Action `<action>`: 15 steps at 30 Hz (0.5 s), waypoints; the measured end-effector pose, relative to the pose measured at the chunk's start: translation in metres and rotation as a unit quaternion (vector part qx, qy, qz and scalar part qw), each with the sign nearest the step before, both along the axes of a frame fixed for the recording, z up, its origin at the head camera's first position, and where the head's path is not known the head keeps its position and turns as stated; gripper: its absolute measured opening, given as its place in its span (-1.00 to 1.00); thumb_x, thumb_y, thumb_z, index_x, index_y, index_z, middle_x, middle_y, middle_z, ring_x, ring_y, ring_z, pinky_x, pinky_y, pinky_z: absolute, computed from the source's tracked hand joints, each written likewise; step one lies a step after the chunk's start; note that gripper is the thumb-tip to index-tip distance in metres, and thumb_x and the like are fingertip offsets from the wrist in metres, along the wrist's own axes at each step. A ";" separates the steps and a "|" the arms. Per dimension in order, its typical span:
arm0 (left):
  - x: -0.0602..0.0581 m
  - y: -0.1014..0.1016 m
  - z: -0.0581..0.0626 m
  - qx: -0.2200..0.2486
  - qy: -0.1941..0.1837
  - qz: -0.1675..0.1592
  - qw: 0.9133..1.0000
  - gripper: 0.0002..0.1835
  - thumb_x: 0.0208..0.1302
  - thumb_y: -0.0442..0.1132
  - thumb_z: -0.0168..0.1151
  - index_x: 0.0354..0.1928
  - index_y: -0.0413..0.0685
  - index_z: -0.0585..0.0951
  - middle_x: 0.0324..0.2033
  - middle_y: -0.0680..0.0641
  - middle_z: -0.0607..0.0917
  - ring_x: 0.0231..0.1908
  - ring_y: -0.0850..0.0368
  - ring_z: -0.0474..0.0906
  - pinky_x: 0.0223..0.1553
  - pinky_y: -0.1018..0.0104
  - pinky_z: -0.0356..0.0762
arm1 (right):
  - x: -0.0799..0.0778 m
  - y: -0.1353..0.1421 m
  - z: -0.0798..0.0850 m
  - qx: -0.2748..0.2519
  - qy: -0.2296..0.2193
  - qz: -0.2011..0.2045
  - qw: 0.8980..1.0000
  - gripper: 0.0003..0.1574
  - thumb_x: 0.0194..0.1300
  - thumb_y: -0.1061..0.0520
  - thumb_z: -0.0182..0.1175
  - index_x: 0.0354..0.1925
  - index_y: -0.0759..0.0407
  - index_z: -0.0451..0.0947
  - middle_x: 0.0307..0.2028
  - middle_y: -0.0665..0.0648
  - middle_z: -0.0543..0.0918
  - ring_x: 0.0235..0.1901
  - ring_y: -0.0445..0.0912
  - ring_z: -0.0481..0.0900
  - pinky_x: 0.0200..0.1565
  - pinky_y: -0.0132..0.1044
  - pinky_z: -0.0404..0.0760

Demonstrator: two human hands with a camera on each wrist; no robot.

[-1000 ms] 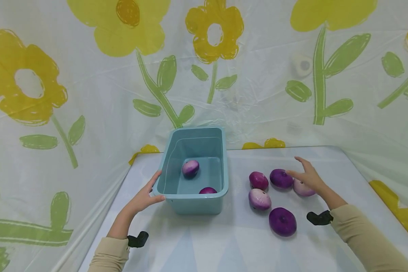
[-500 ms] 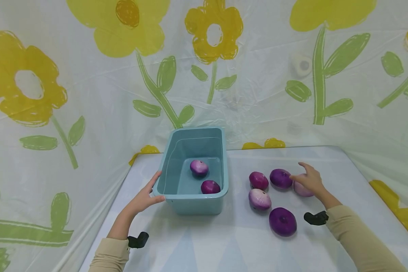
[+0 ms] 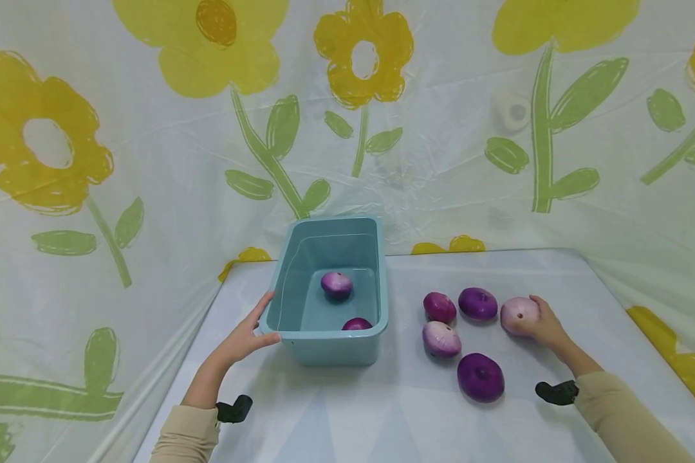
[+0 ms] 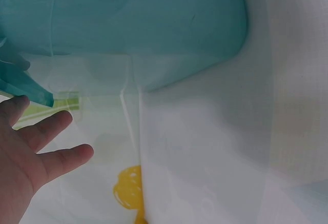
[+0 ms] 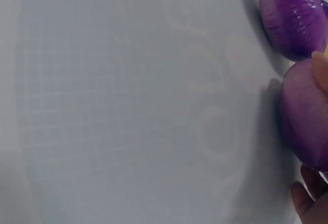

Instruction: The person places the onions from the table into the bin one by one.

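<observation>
My left hand (image 3: 242, 335) rests against the near left corner of a blue-green plastic bin (image 3: 336, 350), thumb on the front rim and a finger on the side rim. In the left wrist view its fingers (image 4: 66, 160) are spread and straight beside the bin. Inside the bin lie two purple onions, a paler one (image 3: 336, 285) and a dark one (image 3: 356, 324), partly hidden by the front wall. My right hand (image 3: 547, 326) holds a pale purple onion (image 3: 519, 314) between thumb and fingers. The right wrist view shows this onion (image 5: 305, 114) with fingertips around it.
To the left of the held onion are a dark purple onion (image 3: 477, 304), a magenta onion (image 3: 439, 308) and a white-purple onion (image 3: 442, 339). A large dark onion (image 3: 481, 377) lies nearer. A flowered curtain (image 3: 440, 161) hangs behind the table (image 3: 347, 418).
My right hand has come down and taken hold of the pale onion at the right. Inside the bin the two onions have rolled slightly. The left hand has stayed at the bin's corner.
</observation>
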State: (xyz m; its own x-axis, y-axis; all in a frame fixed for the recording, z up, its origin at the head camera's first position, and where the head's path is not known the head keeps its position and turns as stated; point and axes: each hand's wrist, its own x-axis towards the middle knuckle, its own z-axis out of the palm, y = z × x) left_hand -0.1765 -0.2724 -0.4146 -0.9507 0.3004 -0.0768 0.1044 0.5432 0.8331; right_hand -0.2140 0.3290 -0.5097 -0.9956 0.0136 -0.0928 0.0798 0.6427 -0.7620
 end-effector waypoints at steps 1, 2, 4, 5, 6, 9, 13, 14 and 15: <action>0.000 0.000 0.000 0.000 -0.001 0.001 1.000 0.00 0.06 -0.10 0.28 0.43 0.14 -0.14 0.41 -0.23 -0.16 0.31 -0.39 -0.07 0.11 -0.37 0.12 | 0.001 0.001 -0.001 -0.010 -0.003 0.001 1.000 0.16 0.08 0.07 0.23 0.30 0.55 -0.28 0.20 0.70 -0.08 0.18 0.53 -0.05 0.15 0.34 0.03; 0.000 0.000 0.000 0.000 -0.002 0.002 1.000 0.00 0.06 -0.10 0.28 0.43 0.14 -0.14 0.41 -0.24 -0.16 0.31 -0.38 -0.07 0.11 -0.37 0.13 | 0.003 0.001 -0.003 -0.020 -0.005 0.002 1.000 0.18 0.08 0.07 0.25 0.31 0.54 -0.30 0.21 0.69 -0.08 0.19 0.52 -0.04 0.16 0.34 0.03; -0.001 0.000 0.000 0.000 -0.004 0.002 1.000 0.00 0.06 -0.10 0.28 0.43 0.15 -0.15 0.41 -0.24 -0.16 0.31 -0.38 -0.07 0.11 -0.37 0.13 | 0.006 0.002 -0.004 -0.032 -0.014 0.002 0.999 0.22 0.08 0.04 0.27 0.33 0.48 -0.33 0.21 0.67 -0.07 0.18 0.50 0.00 0.14 0.33 0.08; -0.001 0.000 0.000 0.000 -0.004 0.003 1.000 0.00 0.06 -0.10 0.28 0.43 0.15 -0.15 0.41 -0.24 -0.16 0.31 -0.38 -0.07 0.11 -0.37 0.13 | 0.007 0.002 -0.005 -0.038 -0.019 0.002 0.999 0.24 0.08 0.03 0.28 0.34 0.45 -0.35 0.22 0.66 -0.06 0.18 0.49 0.02 0.13 0.33 0.10; -0.001 0.000 0.000 0.000 -0.005 0.003 1.000 0.00 0.06 -0.10 0.28 0.43 0.14 -0.15 0.41 -0.24 -0.16 0.31 -0.38 -0.08 0.11 -0.37 0.13 | 0.008 0.002 -0.006 -0.042 -0.026 0.001 0.999 0.25 0.08 0.00 0.28 0.35 0.42 -0.35 0.22 0.64 -0.06 0.17 0.48 0.04 0.12 0.33 0.12; -0.001 0.000 0.000 0.000 -0.005 0.002 1.000 0.00 0.06 -0.09 0.28 0.43 0.15 -0.15 0.41 -0.24 -0.16 0.31 -0.38 -0.07 0.11 -0.36 0.13 | 0.009 0.002 -0.006 -0.040 -0.031 -0.003 0.999 0.25 0.08 -0.04 0.29 0.36 0.37 -0.34 0.23 0.62 -0.03 0.16 0.46 0.08 0.10 0.33 0.15; -0.001 0.000 -0.001 0.000 -0.005 0.001 1.000 0.01 0.05 -0.08 0.29 0.43 0.18 -0.14 0.41 -0.24 -0.16 0.31 -0.39 -0.06 0.10 -0.36 0.14 | 0.008 0.003 -0.005 -0.036 -0.022 -0.002 0.999 0.23 0.09 -0.04 0.27 0.35 0.38 -0.33 0.22 0.62 -0.02 0.15 0.45 0.08 0.10 0.32 0.14; -0.001 0.000 -0.001 -0.001 -0.005 0.001 1.000 0.01 0.05 -0.07 0.29 0.43 0.18 -0.14 0.41 -0.23 -0.16 0.31 -0.39 -0.06 0.10 -0.36 0.15 | 0.007 0.003 -0.004 -0.036 -0.020 -0.001 0.999 0.22 0.10 -0.04 0.26 0.35 0.39 -0.33 0.22 0.63 -0.02 0.15 0.45 0.08 0.11 0.32 0.14; -0.001 0.000 -0.001 -0.001 -0.005 0.001 1.000 0.01 0.05 -0.07 0.29 0.43 0.19 -0.14 0.41 -0.23 -0.16 0.31 -0.39 -0.06 0.10 -0.36 0.15 | 0.006 0.004 -0.003 -0.035 -0.018 0.000 0.999 0.22 0.11 -0.04 0.26 0.35 0.40 -0.32 0.22 0.63 -0.02 0.15 0.44 0.08 0.11 0.32 0.14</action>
State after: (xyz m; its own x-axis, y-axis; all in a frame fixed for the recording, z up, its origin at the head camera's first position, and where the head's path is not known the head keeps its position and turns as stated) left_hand -0.1770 -0.2725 -0.4151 -0.9506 0.2977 -0.0877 0.0940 0.5453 0.8329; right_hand -0.2077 0.3327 -0.5129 -0.9916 0.0050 -0.1290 0.1074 0.5876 -0.8020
